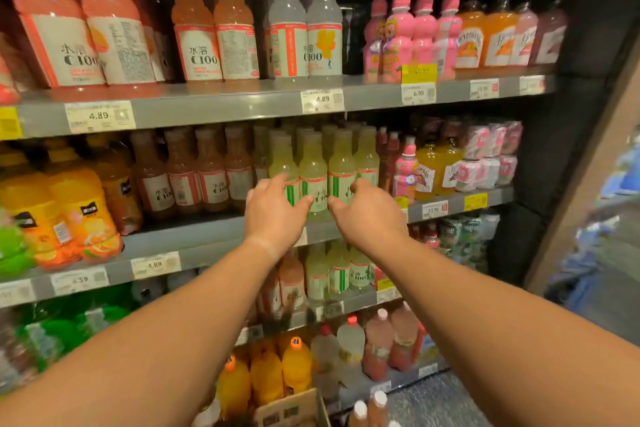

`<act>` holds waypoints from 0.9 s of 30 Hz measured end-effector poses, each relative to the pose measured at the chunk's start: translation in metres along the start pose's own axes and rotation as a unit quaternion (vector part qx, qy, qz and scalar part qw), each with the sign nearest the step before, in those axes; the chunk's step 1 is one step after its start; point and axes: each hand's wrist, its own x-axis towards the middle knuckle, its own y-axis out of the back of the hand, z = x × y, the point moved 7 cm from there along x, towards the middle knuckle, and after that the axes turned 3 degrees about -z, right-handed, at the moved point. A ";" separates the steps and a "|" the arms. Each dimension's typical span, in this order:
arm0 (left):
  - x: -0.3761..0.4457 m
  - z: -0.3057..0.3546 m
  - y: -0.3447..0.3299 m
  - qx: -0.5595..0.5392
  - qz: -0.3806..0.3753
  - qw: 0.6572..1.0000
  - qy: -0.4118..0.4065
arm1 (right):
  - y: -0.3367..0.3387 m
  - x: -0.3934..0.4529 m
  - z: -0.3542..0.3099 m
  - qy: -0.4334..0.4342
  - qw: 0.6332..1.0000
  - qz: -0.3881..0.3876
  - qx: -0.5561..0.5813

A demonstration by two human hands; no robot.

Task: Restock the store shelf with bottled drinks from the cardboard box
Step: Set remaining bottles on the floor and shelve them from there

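Here, both hands are out at the middle of the frame, on the front row of pale yellow-green bottles [313, 173] on the second shelf [194, 236]. The left hand [273, 211] has its fingers curled round the side of one front bottle, thumb pointing toward the next one. The right hand [367, 211] is cupped against a neighbouring bottle in the same way. Each looks like a light wrap for nudging or straightening; whether either is truly clenched tight I cannot tell, since the fingertips are hidden behind the bottles.

The risks follow from that. These bottles are tall and narrow, standing touching one another near the shelf lip, so a push that lands high on one could tip it into the row behind or forward off the edge. Pulling both hands back together might drag a label-side bottle out with them. The price tag strip [156, 265] just below could also be knocked loose by a wrist.

Further out, the orange juice bottles [79, 215] at left centre lean over the lip already. At the bottom centre of the frame the cardboard box [294, 409] shows only a corner, with capped bottles [369, 409] just beside it, directly under the arms, so anything dropped would likely land there.
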 end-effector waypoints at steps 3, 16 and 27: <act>-0.054 -0.004 -0.039 -0.001 -0.043 0.999 0.006 | -0.012 -0.043 0.047 -0.024 1.000 -0.020 0.004; -0.235 -0.060 -0.246 0.047 -0.231 0.971 0.051 | -0.123 -0.185 0.244 -0.098 0.988 -0.123 -0.008; -0.317 -0.128 -0.405 0.057 -0.356 0.925 0.123 | -0.247 -0.194 0.392 -0.113 0.960 -0.236 -0.097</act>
